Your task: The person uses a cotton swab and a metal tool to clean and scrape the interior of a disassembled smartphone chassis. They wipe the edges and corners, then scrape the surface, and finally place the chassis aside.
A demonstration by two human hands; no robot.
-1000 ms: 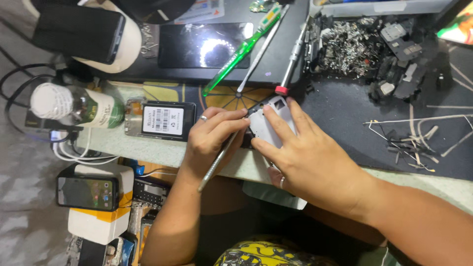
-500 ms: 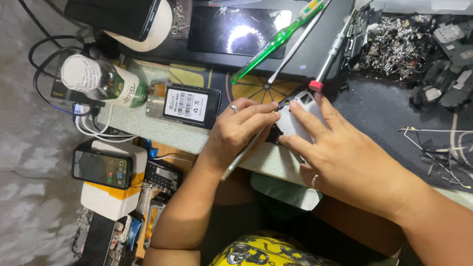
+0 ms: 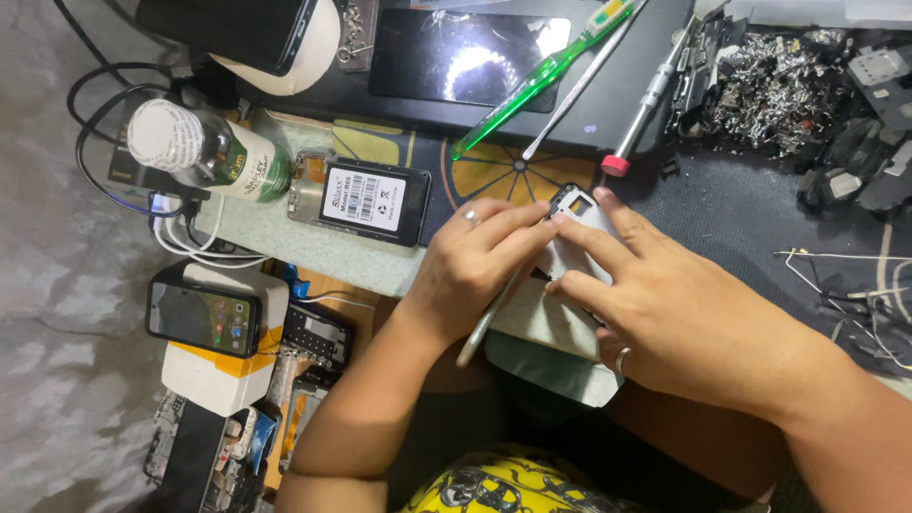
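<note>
A small white phone (image 3: 579,237) lies back up at the table's near edge, its camera cutout at the far end. My right hand (image 3: 679,313) rests flat over it, fingers pressing its body. My left hand (image 3: 472,266) holds a thin silver tool (image 3: 484,323) like a pen, its tip hidden at the phone's left edge, while its fingertips touch the phone's top corner. Both hands wear a ring.
A black phone battery (image 3: 366,201) lies left of my hands, beside a green-labelled bottle (image 3: 204,152). Behind are a dark phone screen (image 3: 465,57), a green toothbrush (image 3: 541,76), a red-capped screwdriver (image 3: 646,104) and piles of phone scrap (image 3: 788,85). A lit phone (image 3: 201,315) sits on a box below-left.
The view has shifted so the hands and phone sit further right and lower. Both hands stay on the white phone; the left fingers have crept toward its top corner.
</note>
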